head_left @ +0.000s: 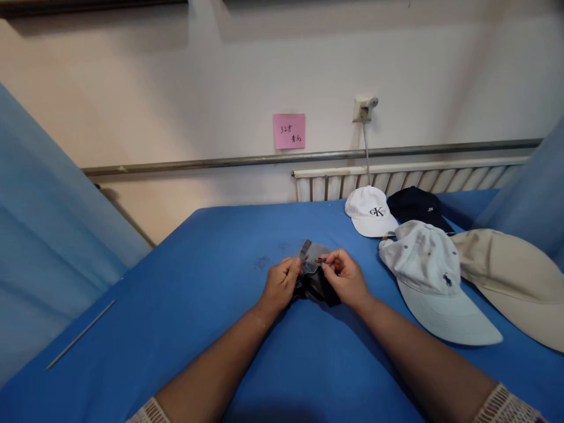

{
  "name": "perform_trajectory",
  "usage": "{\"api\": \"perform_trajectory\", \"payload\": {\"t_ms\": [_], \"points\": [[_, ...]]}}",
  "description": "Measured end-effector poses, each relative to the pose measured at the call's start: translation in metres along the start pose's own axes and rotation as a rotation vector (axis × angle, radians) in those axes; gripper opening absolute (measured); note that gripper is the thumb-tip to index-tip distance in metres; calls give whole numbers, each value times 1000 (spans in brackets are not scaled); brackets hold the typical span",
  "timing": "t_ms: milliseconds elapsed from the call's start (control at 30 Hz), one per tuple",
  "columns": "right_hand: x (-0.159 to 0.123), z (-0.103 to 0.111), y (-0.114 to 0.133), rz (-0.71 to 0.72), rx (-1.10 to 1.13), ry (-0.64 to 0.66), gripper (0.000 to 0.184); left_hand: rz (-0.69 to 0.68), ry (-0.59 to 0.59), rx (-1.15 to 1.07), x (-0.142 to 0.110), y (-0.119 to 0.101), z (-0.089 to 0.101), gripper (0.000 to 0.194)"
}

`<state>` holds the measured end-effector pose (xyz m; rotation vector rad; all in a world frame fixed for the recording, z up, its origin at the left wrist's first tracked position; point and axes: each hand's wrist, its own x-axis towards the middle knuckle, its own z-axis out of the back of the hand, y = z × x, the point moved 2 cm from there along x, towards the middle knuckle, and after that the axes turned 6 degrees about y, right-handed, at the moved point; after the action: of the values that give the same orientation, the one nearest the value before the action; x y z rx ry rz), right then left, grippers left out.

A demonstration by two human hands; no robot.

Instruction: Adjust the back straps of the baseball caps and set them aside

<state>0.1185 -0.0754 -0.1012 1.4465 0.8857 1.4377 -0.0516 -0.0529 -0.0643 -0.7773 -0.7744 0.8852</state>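
Note:
A grey and black cap (316, 252) lies on the blue-covered table between my hands, partly hidden by them. My left hand (282, 281) pinches one side of it, where a grey strap (305, 248) sticks up past the fingertips. On the other side, my right hand (344, 276) grips a small dark piece of the cap between thumb and forefinger; whether it is a strap end or a buckle is hard to make out. Both hands are closed, a short gap apart. Below the fingers the dark part of the cap is bunched up.
To the right are a white cap (368, 205), a navy cap (412, 204), a pale blue cap (425, 264) and a beige cap (515, 264). A thin stick (80, 334) lies at the left. Behind the blue cover (220, 252) stand a radiator (405, 179) and a metal rail (247, 160).

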Motion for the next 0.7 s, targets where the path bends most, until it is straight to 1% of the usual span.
{"api": "perform_trajectory", "payload": {"t_ms": [100, 200, 333, 467, 600, 700], "points": [[0, -1, 1, 0, 34, 34, 16, 29, -6, -26, 0, 0, 1, 52], [1, 1, 6, 23, 44, 40, 15, 58, 5, -61, 1, -1, 0, 49], [1, 5, 14, 80, 18, -23, 13, 126, -3, -195, 0, -1, -2, 38], [1, 6, 14, 85, 41, -57, 14, 196, -24, -315, 0, 1, -2, 40], [1, 6, 11, 66, 24, -93, 16, 207, -29, -353, 1, 3, -1, 40], [1, 6, 11, 63, 17, -93, 17, 208, -24, -362, 1, 6, -1, 41]]}}
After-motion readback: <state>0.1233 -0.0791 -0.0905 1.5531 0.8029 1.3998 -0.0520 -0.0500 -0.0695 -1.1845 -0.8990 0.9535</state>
